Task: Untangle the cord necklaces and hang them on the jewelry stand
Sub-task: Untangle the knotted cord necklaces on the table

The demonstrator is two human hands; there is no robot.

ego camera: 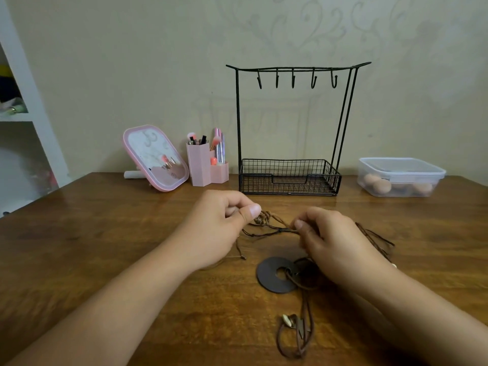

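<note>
Working a knot apart above the wooden table, the left hand pinches a coiled, knotted section of the cord necklaces between thumb and curled fingers. The right hand pinches the same run of brown cord a little further right. Both hands are closed on cord; neither is free.

Judgement on the step: the tangle sits between the two pinch points, near the middle of the table, well short of the jewelry stand at the far edge. Easing the knot loose calls for slack, not tension. Pulling the hands apart would likely tighten it. One hand should hold the knot steady while the other feeds a loop back through. The trailing strands and pendants lying on the table may snag if dragged.

Count, left to right:
- One pink mirror, far left.
- One pink brush holder with brushes, number not clear.
- One stand with five hooks, all bare, and one wire basket at its base.
- One dark disc pendant, near centre.
- One shell pendant, nearest the viewer.
- One lidded clear box, far right, holding round sponges, number uncertain.

How many necklaces are in the tangle cannot be told.
</note>
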